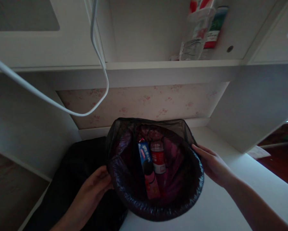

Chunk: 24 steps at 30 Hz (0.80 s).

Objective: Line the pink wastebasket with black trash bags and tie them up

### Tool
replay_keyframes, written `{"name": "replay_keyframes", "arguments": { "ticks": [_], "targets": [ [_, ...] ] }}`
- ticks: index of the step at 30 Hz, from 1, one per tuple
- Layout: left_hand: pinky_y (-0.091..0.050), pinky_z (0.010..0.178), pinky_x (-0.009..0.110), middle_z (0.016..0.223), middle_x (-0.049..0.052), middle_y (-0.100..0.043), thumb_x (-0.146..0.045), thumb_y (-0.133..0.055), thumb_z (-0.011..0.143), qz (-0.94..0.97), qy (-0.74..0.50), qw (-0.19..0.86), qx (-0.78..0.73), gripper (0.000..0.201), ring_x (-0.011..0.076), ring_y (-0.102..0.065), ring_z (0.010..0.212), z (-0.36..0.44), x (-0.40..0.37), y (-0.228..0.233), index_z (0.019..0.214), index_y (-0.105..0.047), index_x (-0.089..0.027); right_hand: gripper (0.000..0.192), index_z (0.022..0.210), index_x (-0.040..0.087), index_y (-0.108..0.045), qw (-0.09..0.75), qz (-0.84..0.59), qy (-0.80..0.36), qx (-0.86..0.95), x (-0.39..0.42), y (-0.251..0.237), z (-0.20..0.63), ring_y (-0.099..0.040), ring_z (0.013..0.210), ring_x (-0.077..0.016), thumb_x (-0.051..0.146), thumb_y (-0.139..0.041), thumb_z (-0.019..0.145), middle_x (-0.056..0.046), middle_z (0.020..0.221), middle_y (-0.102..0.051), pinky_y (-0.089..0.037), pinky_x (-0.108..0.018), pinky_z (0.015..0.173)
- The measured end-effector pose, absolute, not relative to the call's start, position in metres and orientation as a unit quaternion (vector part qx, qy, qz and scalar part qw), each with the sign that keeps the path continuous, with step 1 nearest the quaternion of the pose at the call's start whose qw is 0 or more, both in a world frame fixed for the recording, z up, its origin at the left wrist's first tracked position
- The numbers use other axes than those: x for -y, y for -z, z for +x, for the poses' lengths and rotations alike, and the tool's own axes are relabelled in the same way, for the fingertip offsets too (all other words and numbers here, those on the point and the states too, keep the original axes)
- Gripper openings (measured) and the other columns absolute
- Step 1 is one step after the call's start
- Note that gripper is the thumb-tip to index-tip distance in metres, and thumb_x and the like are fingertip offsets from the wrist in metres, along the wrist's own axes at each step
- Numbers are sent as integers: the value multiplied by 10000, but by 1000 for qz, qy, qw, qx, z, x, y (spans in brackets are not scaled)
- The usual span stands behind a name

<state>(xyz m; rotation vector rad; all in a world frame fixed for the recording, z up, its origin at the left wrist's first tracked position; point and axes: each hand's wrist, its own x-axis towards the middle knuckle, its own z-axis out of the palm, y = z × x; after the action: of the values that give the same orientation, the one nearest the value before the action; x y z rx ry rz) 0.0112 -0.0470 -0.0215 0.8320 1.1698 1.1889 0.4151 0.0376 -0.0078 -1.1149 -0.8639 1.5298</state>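
The left hand is pressing against the left side of a round waste bin, its fingers curled onto the rim and gripping the dark plastic liner bag that is folded over the edge. The right hand is lying against the opposite, right side of the rim, fingers stretched out flat along the bag; whether it is truly grasping or only resting there cannot be told. Between the two hands the bin is sitting on a white tabletop, its mouth tilting toward the camera. Inside it, a blue snack packet is standing upright just beside a plastic bottle with a red label, the two touching or nearly so, and a pink wrapper is lying below the packet, nearer the front wall. To the left of the bin, under the left forearm, a black bag or cloth is lying half off the tabletop's edge. Behind the bin, flowered wallpaper is running beneath a white shelf. On that shelf, well apart from the hands, a clear container is standing beside a green and red carton. A white cable is hanging in a loop at the upper left.
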Motion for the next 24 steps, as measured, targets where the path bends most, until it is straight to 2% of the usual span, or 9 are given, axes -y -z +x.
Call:
{"name": "replay_keyframes", "arguments": {
  "ticks": [2,4,7,9,12,16,19,24],
  "targets": [
    [-572,856,337,928,57,-761,-518,-863,840,409,-472,593,-509,323,223,-688,889,10,55,19,935,-815,-213,374,901,254,-840,526,-470,-625,334,-35,5,417,-744,695,-134,431,-1022,627,10,821,-824,-614,-165,623],
    [-563,824,315,869,44,-735,-546,-821,875,441,-453,578,-516,343,206,-671,855,10,58,15,887,-792,-205,409,904,259,-842,552,-479,-599,326,-33,1,420,-743,711,-131,432,-1038,590,16,833,-823,-618,-150,633],
    [-579,823,327,939,22,-736,-563,-798,893,428,-478,562,-522,332,211,-680,899,12,59,11,961,-748,-241,414,879,284,-834,618,-479,-532,325,-28,-4,426,-724,722,-106,458,-1041,567,44,859,-815,-612,-116,669],
    [-595,820,347,984,9,-741,-574,-802,886,401,-498,570,-516,365,215,-687,912,14,57,11,1082,-720,-277,445,946,307,-831,633,-482,-505,335,-21,-5,430,-724,765,-103,476,-1030,585,56,921,-816,-611,-108,693],
    [-599,797,344,926,-4,-733,-575,-837,852,372,-502,590,-512,467,192,-669,825,17,55,13,1196,-702,-290,488,1101,325,-811,580,-489,-542,361,-9,0,431,-742,865,-131,468,-992,672,35,1055,-822,-634,-153,727],
    [-570,746,262,893,4,-721,-514,-928,768,382,-506,581,-510,414,157,-635,795,20,57,11,1026,-765,-234,368,1053,295,-817,506,-463,-635,355,5,8,431,-758,846,-164,468,-942,753,-7,1055,-833,-662,-231,723],
    [-562,701,233,913,13,-731,-476,-965,724,374,-519,573,-512,421,151,-640,793,21,62,5,1012,-788,-225,407,1074,302,-816,506,-481,-633,333,10,7,433,-770,847,-162,435,-966,720,-2,1035,-839,-653,-198,706],
    [-594,653,253,879,5,-752,-414,-1051,558,299,-560,567,-524,575,152,-645,707,18,80,-12,1039,-785,-249,515,1117,327,-796,561,-522,-540,349,15,-18,437,-769,828,-150,352,-1007,647,22,1020,-832,-642,-155,668]
  ]
}}
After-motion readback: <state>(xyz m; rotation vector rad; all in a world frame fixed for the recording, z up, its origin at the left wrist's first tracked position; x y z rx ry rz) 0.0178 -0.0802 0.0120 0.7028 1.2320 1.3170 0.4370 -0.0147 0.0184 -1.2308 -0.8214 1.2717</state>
